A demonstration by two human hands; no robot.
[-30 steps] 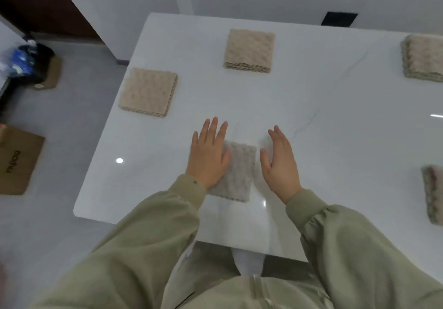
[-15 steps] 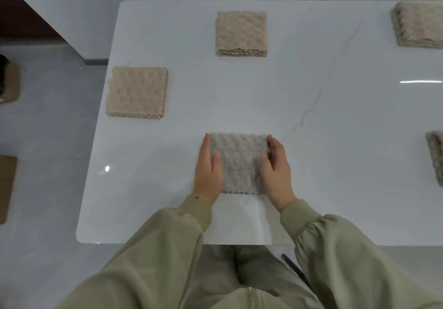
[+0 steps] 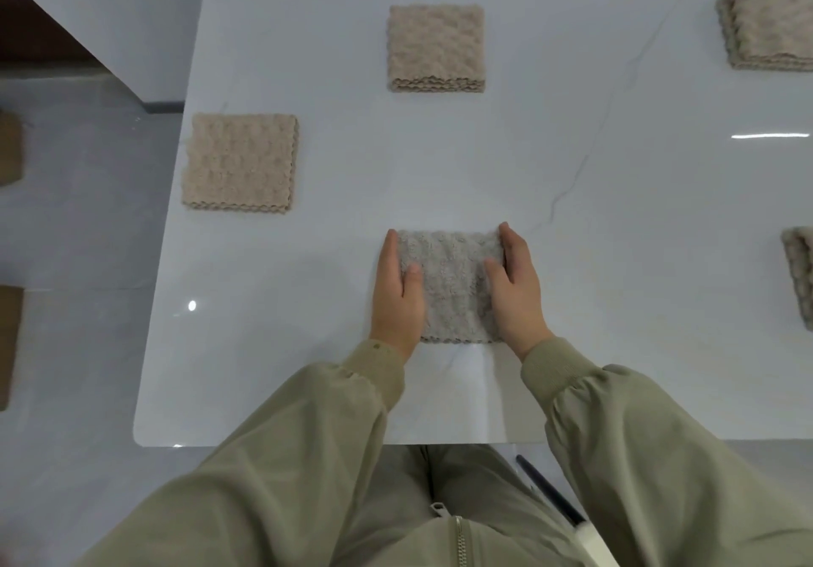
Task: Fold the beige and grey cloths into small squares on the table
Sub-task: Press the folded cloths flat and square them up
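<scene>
Flanking a folded grey square of textured cloth, the left hand and right hand are laid flat against its side edges, thumbs resting on top; each grip is released, nothing clenched. The cloth lies on the glossy white bench near its front edge. Two folded beige textured squares lie farther back, well apart.

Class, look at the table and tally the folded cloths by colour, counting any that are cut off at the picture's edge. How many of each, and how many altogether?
Beige folded cloths: 3 (left, far middle, far right corner)
Grey folded cloths: 2 (between the hands, right edge, partly cut off)
Total: 5
</scene>
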